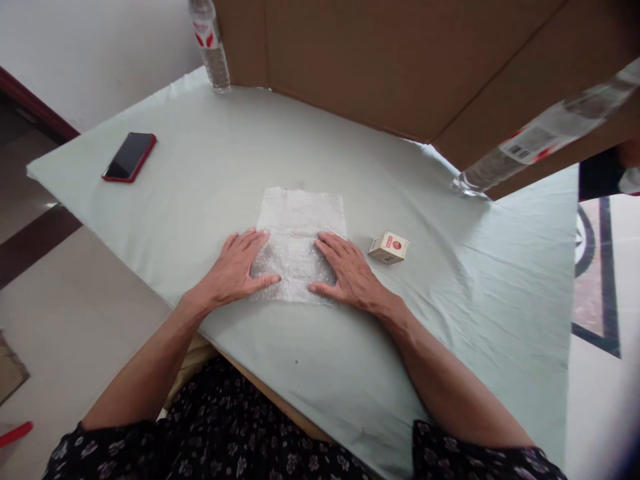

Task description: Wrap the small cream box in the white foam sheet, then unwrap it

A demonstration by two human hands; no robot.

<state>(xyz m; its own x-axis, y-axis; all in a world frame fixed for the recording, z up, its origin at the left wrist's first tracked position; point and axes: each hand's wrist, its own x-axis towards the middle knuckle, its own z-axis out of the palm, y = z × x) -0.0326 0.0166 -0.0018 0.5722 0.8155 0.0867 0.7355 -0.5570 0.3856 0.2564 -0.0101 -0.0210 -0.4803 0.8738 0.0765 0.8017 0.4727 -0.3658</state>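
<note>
A clear sheet of bubble wrap (300,220) lies flat on the pale green cloth of the table (210,180). My left hand (235,267) rests palm down on the sheet's near left corner, fingers spread. My right hand (350,270) presses flat on its near right corner. Neither hand grips anything. A small beige box with a red mark (389,247) sits on the cloth just right of my right hand, not touching it.
A red-cased phone (129,157) lies at the far left of the table. A plastic water bottle (210,43) stands at the back, another bottle (540,133) at the right. Large brown cardboard (400,60) stands behind. The table's near edge runs diagonally by my lap.
</note>
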